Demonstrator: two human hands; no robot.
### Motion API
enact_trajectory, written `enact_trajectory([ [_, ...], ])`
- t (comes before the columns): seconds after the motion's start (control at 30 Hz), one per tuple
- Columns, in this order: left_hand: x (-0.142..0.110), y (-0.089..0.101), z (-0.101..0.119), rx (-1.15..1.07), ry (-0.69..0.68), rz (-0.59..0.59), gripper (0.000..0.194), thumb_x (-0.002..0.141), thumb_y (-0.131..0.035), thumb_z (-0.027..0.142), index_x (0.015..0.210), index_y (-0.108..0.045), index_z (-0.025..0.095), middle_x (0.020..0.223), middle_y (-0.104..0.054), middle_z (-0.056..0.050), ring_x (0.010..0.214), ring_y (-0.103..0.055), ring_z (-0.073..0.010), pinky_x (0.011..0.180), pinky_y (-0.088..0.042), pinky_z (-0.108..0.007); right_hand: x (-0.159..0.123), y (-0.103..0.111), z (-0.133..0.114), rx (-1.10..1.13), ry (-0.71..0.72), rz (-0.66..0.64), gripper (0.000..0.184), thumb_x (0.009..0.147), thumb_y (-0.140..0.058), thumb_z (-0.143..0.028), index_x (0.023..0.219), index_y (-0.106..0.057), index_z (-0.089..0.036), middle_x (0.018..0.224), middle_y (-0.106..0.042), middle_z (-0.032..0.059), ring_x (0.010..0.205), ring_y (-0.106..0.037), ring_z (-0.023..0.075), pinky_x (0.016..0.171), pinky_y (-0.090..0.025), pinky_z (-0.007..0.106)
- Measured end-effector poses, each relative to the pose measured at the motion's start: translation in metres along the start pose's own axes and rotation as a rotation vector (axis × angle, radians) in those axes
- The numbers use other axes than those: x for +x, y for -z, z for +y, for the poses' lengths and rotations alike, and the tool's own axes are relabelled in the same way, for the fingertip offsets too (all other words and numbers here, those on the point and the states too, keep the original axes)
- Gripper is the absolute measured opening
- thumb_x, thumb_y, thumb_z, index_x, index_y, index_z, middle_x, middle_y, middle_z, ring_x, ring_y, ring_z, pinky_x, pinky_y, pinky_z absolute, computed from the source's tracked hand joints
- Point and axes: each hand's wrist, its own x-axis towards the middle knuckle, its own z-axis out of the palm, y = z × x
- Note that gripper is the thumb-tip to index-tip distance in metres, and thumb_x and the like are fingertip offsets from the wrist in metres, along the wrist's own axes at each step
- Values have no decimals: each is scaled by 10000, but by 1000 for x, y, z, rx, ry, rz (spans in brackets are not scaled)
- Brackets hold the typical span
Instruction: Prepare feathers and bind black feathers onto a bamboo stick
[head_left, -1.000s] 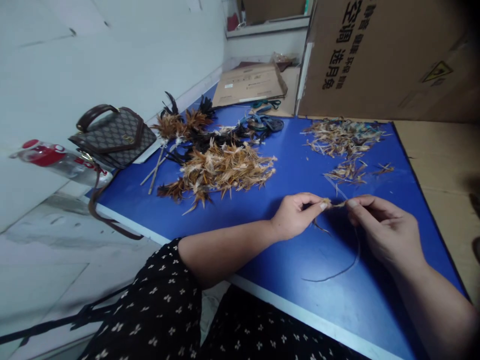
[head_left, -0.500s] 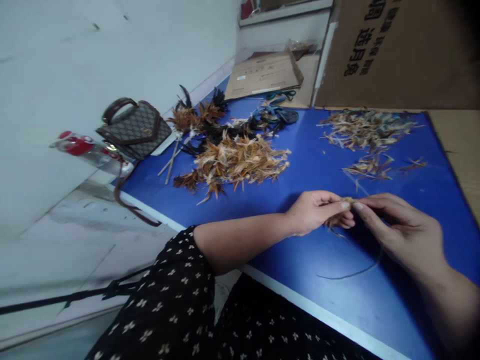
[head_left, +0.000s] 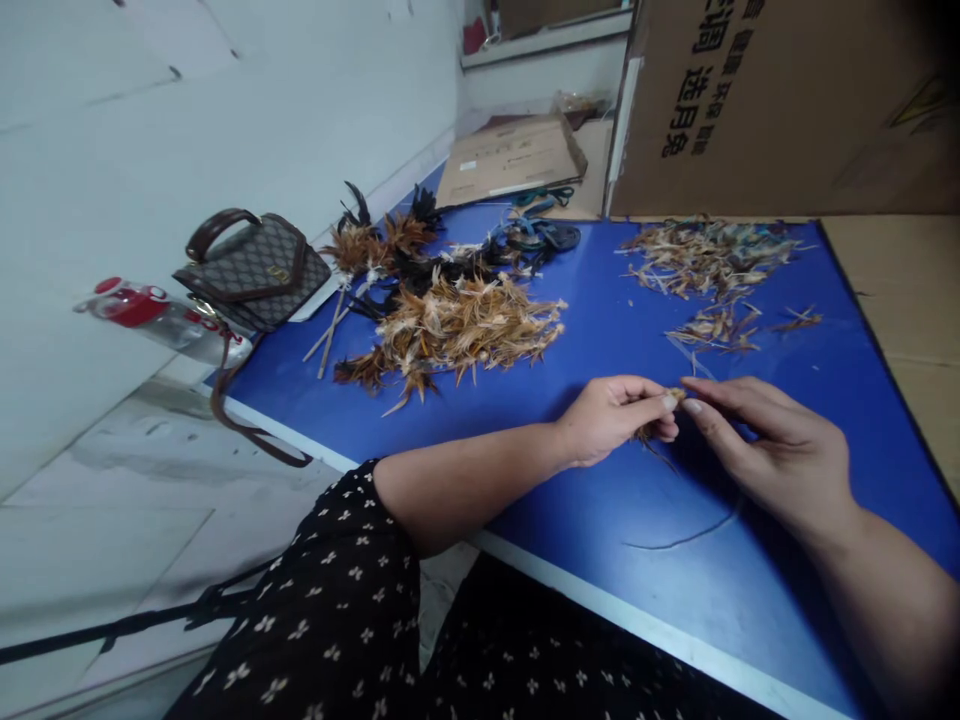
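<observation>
Basically, left hand (head_left: 619,418) pinches a small feather bundle (head_left: 678,394) by its pale tip, between thumb and forefinger, over the near right part of the blue desk (head_left: 592,350). Grip that close to the end probably leaves the tip free for the right hand (head_left: 772,440), thumb and forefinger right at it; can't tell if they grasp anything. Thin dark strand (head_left: 682,543) curves out below the right hand. Tan feather pile (head_left: 469,325) and mixed feather pile (head_left: 712,255) sit well apart, likely so they don't mix, both within reach. Containers: brown handbag (head_left: 251,265) has its flap down, contents hidden; clear plastic bottle (head_left: 169,325) with red label is beside it, can't tell how full.
</observation>
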Motion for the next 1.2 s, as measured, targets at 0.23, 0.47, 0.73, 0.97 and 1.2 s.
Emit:
enact_trajectory([
  [0.23,2,2,-3,-22,-32,-11,586,735,-1047,610,920,-745,143,819,-760,-23,777,-722,-132,897,-582,-372,0,-3,-1,48,16,-29,199,1012,-825,-274,1186,-923,-271,1018,-900,88,817,-819,209,768,-681,370],
  [0.47,3,2,-3,13,-58,-13,574,756,-1037,604,933,-753,138,823,-756,-27,781,-720,-133,909,-582,-375,-1,-2,-3,56,27,-31,246,1042,-800,-282,1261,-905,-319,1026,-880,68,822,-808,218,772,-675,393],
  [0.73,4,0,-2,7,-65,6,635,715,-1052,633,919,-735,122,817,-745,-28,761,-726,-142,836,-572,-361,-7,-2,10,33,144,-52,484,1080,-734,-209,1517,-811,-401,998,-822,52,789,-784,214,726,-663,368],
  [0.97,2,-1,0,8,-63,17,637,690,-1072,612,945,-749,125,826,-754,-25,757,-733,-144,828,-576,-354,-4,-3,10,1,185,-40,459,1090,-720,-176,1505,-818,-345,942,-806,43,749,-765,167,707,-650,294],
  [1.2,2,0,-2,-5,-68,22,634,683,-1087,587,965,-772,115,866,-785,-58,775,-755,-164,877,-602,-388,-5,-6,12,-2,219,-35,474,1086,-715,-135,1490,-825,-356,938,-815,35,753,-773,153,723,-633,266],
])
